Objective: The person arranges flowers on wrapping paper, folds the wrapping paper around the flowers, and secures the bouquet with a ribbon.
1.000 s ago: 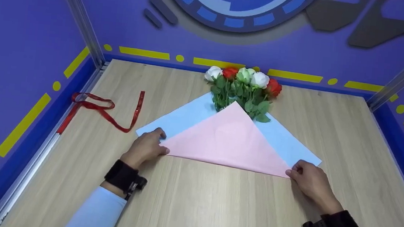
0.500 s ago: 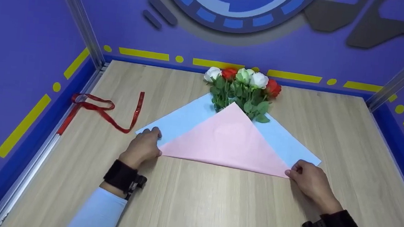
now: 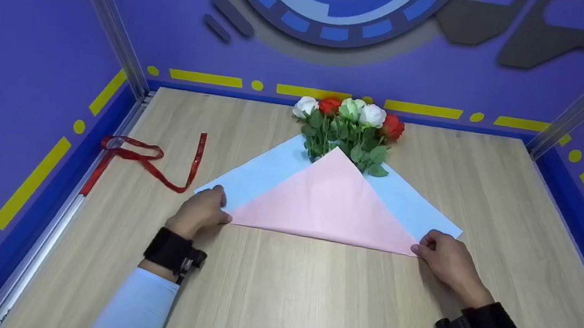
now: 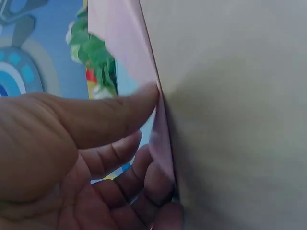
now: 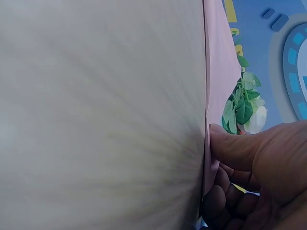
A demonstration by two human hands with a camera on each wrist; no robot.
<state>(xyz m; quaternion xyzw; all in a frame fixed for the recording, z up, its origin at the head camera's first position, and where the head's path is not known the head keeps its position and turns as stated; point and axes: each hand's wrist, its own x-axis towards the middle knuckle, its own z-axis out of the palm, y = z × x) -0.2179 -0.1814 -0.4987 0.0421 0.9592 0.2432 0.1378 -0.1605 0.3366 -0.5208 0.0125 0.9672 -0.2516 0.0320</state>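
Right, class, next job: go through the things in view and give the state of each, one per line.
Pink paper: triangular, peak overlapping the stems
Blue paper: partly covered by pink paper
Flowers: bunched, lying down, blooms beyond the paper, lower stems hidden
Red ribbon: untied, loosely looped
Left hand: pinching the pink paper's left corner
Right hand: pinching its right corner
Wrist straps: worn round both wrists

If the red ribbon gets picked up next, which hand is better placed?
Probably the left hand: the red ribbon lies nearer it, while the right hand pinches the pink paper's opposite corner. The left pinches paper too, though.
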